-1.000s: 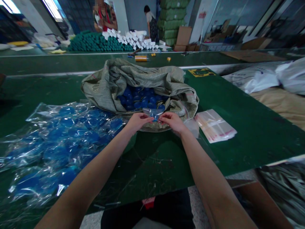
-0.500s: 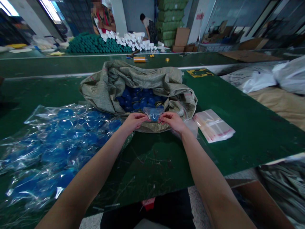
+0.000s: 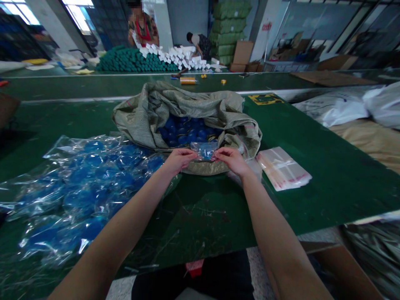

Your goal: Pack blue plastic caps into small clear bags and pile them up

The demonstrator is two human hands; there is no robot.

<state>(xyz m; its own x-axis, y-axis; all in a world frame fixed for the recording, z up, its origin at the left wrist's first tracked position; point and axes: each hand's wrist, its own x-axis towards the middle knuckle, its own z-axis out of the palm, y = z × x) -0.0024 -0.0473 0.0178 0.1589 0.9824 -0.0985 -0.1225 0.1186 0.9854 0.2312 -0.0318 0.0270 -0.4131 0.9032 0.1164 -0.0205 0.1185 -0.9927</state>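
Note:
Between my left hand [image 3: 178, 161] and my right hand [image 3: 230, 161] a small clear plastic bag [image 3: 204, 151] is pinched by its two sides, with something blue inside it. Just behind my hands sits an open woven sack [image 3: 140, 114], its grey-green fabric folded back around a mass of round blue items [image 3: 187, 134]. To my left lies a heap of clear bags holding blue items [image 3: 84, 187]. A stack of flat clear bags with red edging [image 3: 283, 168] lies to the right of my right hand.
All this rests on a green work table [image 3: 312, 187]. White sacks [image 3: 334, 108] lie beyond its right side, and a cardboard box [image 3: 340, 271] sits below at lower right. Across the aisle stand two co-workers [image 3: 142, 29] [image 3: 198, 43], green rolls [image 3: 134, 60] and white blocks [image 3: 178, 58].
Both hands stay on the small bag, which now looks stretched a little wider and flatter. The view has shifted slightly, and a co-worker at the back has bent lower.

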